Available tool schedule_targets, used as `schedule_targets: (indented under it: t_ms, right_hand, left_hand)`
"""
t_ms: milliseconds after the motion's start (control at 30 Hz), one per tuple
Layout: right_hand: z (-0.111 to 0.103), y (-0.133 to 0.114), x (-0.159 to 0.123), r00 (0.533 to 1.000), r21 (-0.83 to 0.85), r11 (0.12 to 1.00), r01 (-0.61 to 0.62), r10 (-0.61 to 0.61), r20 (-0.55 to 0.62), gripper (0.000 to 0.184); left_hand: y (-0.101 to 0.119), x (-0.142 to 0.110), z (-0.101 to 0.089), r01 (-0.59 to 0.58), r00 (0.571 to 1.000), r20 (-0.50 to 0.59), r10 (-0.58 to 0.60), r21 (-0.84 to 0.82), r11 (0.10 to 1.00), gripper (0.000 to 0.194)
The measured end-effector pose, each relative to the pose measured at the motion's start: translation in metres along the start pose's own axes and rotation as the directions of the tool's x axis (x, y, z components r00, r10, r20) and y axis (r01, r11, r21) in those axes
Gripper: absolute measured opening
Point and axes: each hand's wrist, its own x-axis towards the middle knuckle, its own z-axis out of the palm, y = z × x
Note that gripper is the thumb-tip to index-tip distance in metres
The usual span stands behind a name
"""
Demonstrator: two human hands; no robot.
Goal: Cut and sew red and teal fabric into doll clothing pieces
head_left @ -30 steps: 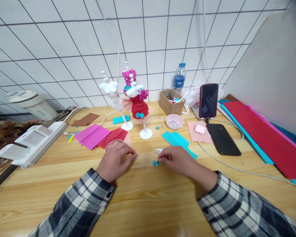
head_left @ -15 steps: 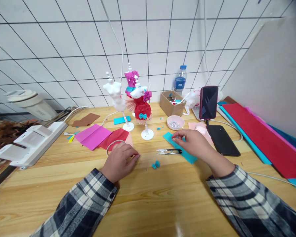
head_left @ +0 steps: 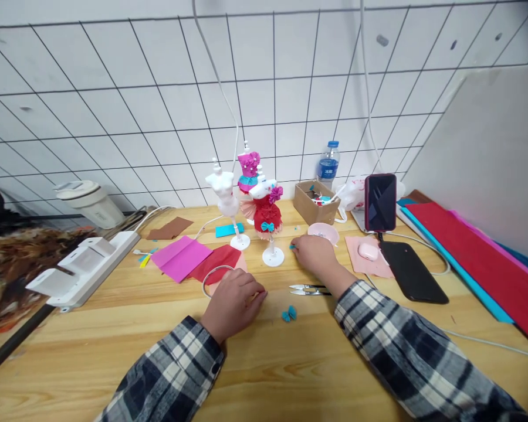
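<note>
**Small turquoise crinkled-paper bow (head_left: 289,314) on the wooden table (head_left: 264,375), between my left hand (head_left: 235,302) and right sleeve (head_left: 378,334)**

Its long axis runs left to right, the right lobe slightly farther from me. My right hand (head_left: 314,253) is at one tiny turquoise scrap (head_left: 293,247); I can't tell whether I'm pinching it. My left thumb and forefinger sit close, contact unclear. One pair of silver snips (head_left: 304,286) points left, its handle end hidden behind my arm. Three white dress forms (head_left: 222,186) stand beyond, the rearmost partly covered.
</note>
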Motion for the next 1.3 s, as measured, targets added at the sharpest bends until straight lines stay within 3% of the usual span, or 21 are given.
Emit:
schedule_targets:
  t_ms: [233, 367, 500, 600, 833, 1000, 1167, 1300]
  right_hand:
    - [0.001, 0.008, -0.008, 0.998, 0.085, 0.996, 0.027, -0.021, -0.066, 0.024]
    - [-0.009, 0.003, -0.023, 0.993, 0.190, 0.979, 0.075, -0.056, -0.103, 0.021]
    - [-0.011, -0.016, -0.047, 0.982, 0.470, 0.863, 0.184, -0.140, -0.127, 0.015]
    - [-0.007, -0.030, -0.063, 0.973, 0.573, 0.787, 0.228, -0.209, -0.100, 0.013]
    - [0.005, -0.038, -0.076, 0.976, 0.648, 0.739, 0.185, -0.217, -0.031, 0.014]
    - [0.005, -0.036, -0.083, 0.974, 0.670, 0.720, 0.180, -0.228, -0.017, 0.015]
    - [0.003, -0.030, -0.086, 0.977, 0.679, 0.719, 0.149, -0.214, 0.012, 0.013]
    - [0.002, -0.023, -0.084, 0.984, 0.696, 0.709, 0.111, -0.176, 0.022, 0.012]
  left_hand:
    - [-0.006, 0.001, 0.002, -0.002, 1.000, -0.002, 0.002, -0.035, 0.999, 0.020]
    - [-0.005, 0.000, 0.000, 0.002, 1.000, -0.021, -0.006, -0.160, 0.987, 0.017]
    - [0.006, -0.003, -0.001, 0.128, 0.985, -0.057, -0.162, -0.382, 0.915, 0.022]
    - [0.013, -0.005, 0.001, 0.213, 0.962, -0.057, -0.267, -0.460, 0.862, 0.023]
    - [0.017, -0.006, 0.008, 0.277, 0.939, -0.058, -0.338, -0.452, 0.848, 0.017]
    - [0.021, -0.004, 0.005, 0.242, 0.948, -0.042, -0.315, -0.546, 0.802, 0.012]
    - [0.017, -0.004, 0.005, 0.362, 0.893, 0.006, -0.450, -0.605, 0.709, 0.014]
    - [0.015, -0.004, 0.006, 0.366, 0.895, 0.008, -0.446, -0.586, 0.723, 0.016]
